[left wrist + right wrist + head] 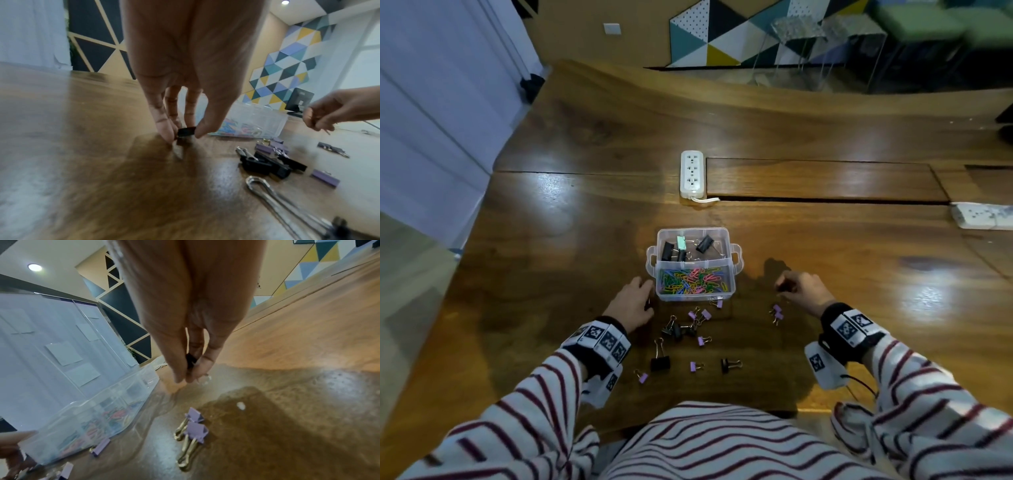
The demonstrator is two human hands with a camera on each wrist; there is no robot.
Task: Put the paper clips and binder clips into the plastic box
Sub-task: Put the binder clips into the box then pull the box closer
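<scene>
A clear plastic box (736,263) with two compartments sits mid-table: coloured paper clips (693,281) fill the near one, black and mint binder clips (703,244) lie in the far one. My left hand (631,301) is just left of the box and pinches a small black binder clip (186,131) between thumb and fingers, low over the wood. My right hand (799,287), right of the box, pinches another small black binder clip (190,359). Several purple and black binder clips (681,330) lie loose in front of the box, with two purple ones (195,426) under my right hand.
A white power strip (691,174) lies beyond the box, and a second strip (981,215) sits at the right edge. The wooden table (551,240) has a seam and a recessed panel (825,180) behind the box.
</scene>
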